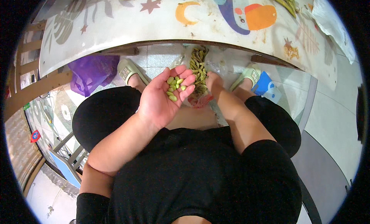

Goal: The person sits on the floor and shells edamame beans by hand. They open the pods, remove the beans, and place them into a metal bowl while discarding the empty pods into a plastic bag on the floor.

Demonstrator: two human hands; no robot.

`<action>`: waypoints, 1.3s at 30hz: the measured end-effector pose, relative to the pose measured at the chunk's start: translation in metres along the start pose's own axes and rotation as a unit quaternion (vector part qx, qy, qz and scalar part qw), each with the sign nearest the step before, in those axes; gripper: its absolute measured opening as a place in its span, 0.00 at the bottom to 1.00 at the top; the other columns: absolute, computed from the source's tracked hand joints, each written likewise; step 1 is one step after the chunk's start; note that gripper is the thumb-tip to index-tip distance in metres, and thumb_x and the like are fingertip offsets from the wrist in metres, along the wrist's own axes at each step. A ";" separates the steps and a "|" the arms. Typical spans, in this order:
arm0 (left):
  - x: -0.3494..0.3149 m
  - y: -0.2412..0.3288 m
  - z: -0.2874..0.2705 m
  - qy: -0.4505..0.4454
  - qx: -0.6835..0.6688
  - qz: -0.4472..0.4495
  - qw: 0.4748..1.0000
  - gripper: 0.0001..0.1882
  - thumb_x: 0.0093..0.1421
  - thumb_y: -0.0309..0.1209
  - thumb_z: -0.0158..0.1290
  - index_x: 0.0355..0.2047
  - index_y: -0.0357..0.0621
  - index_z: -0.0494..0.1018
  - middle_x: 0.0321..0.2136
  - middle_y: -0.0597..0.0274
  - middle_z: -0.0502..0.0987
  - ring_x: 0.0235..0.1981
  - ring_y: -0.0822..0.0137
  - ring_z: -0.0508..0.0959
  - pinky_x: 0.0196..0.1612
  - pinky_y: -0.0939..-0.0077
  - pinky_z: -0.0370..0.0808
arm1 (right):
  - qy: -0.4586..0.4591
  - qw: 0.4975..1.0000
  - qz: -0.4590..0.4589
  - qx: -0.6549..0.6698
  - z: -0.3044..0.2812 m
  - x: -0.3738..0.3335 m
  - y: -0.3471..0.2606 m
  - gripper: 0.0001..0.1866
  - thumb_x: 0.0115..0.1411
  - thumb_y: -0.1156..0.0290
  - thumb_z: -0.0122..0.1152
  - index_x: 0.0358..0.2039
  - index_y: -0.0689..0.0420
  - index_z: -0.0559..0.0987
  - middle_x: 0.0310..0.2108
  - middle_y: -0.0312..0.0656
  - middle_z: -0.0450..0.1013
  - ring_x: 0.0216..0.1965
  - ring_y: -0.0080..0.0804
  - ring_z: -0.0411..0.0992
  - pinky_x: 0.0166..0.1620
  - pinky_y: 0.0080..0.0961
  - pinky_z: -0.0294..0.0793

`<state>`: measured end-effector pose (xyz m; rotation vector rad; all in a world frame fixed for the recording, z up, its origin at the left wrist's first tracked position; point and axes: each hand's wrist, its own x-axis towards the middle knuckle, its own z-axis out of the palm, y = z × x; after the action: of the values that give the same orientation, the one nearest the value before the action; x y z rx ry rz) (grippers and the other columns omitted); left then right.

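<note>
My left hand (153,104) is turned palm up and cupped, with several loose green soybeans (174,87) resting in the palm and against the fingers. Below and to its right, a clear plastic bag (217,63) on the floor lies open around a heap of yellow-green soybean pods (199,67). My right hand (214,81) reaches down to the right side of that heap, at the bag. Its fingertips are mostly hidden, so I cannot make out whether it grips a pod.
A table (127,29) with a printed cover spans the far side, bearing more pods (284,1) and a white plastic bag (332,25). Beneath its edge lies a purple bag (92,71) at left. Green slippers (246,75) are on my feet; a blue item (266,85) lies beside the right one.
</note>
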<state>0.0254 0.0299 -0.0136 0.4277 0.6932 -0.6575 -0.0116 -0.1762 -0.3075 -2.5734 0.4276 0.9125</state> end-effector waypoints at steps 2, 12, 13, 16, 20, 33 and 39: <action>0.002 -0.001 0.000 0.007 0.014 0.002 1.000 0.17 0.59 0.37 0.37 0.41 0.36 0.63 0.38 0.55 0.70 0.39 0.63 0.71 0.42 0.72 0.70 | -0.004 0.999 0.007 -0.037 0.002 0.004 -0.004 0.11 0.46 0.65 0.53 0.31 0.54 0.72 0.31 0.47 0.70 0.35 0.45 0.68 0.39 0.32 0.67; -0.007 -0.007 0.004 0.005 0.067 -0.001 0.998 0.13 0.59 0.33 0.35 0.38 0.36 0.63 0.33 0.57 0.70 0.34 0.67 0.71 0.37 0.75 0.70 | 0.019 0.998 -0.062 0.000 -0.009 0.006 0.012 0.10 0.44 0.68 0.54 0.29 0.56 0.72 0.27 0.47 0.71 0.32 0.46 0.68 0.36 0.33 0.68; -0.008 -0.008 0.000 0.008 0.078 0.003 0.997 0.13 0.59 0.32 0.35 0.38 0.36 0.63 0.32 0.57 0.70 0.33 0.67 0.71 0.37 0.75 0.70 | 0.047 0.991 -0.118 0.041 -0.031 -0.016 0.000 0.11 0.44 0.67 0.54 0.28 0.56 0.71 0.27 0.47 0.71 0.31 0.45 0.69 0.35 0.32 0.67; -0.007 -0.010 -0.001 0.016 0.097 0.017 0.995 0.11 0.59 0.31 0.36 0.35 0.37 0.64 0.27 0.61 0.69 0.28 0.70 0.69 0.32 0.79 0.68 | 0.074 0.965 -0.245 0.062 -0.060 -0.038 -0.019 0.10 0.45 0.70 0.55 0.29 0.58 0.70 0.24 0.44 0.70 0.27 0.36 0.69 0.32 0.27 0.68; 0.007 -0.016 -0.021 0.029 0.067 0.044 0.996 0.09 0.58 0.30 0.37 0.32 0.38 0.65 0.23 0.64 0.67 0.24 0.73 0.67 0.27 0.81 0.65 | 0.029 0.893 -0.229 0.385 -0.132 -0.121 -0.084 0.07 0.47 0.71 0.54 0.27 0.59 0.69 0.21 0.36 0.67 0.23 0.25 0.67 0.27 0.19 0.67; -0.070 0.035 0.053 -0.152 -0.027 0.046 0.987 0.13 0.58 0.31 0.32 0.36 0.37 0.63 0.27 0.57 0.70 0.26 0.64 0.71 0.32 0.72 0.71 | 0.335 0.738 -0.565 0.154 -0.257 -0.285 -0.134 0.16 0.42 0.75 0.58 0.35 0.57 0.72 0.25 0.41 0.66 0.25 0.36 0.66 0.28 0.27 0.66; -0.087 0.194 0.153 -0.156 0.174 0.507 0.830 0.12 0.56 0.28 0.37 0.36 0.34 0.65 0.30 0.56 0.71 0.33 0.65 0.70 0.36 0.75 0.68 | 0.292 0.742 -0.567 0.207 -0.271 -0.282 -0.127 0.18 0.43 0.75 0.57 0.38 0.57 0.69 0.23 0.39 0.67 0.23 0.35 0.67 0.25 0.26 0.67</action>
<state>0.1748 0.1195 0.1823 0.9109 -0.0391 0.1843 -0.0251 -0.1400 0.1017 -2.0116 -0.6965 -0.4035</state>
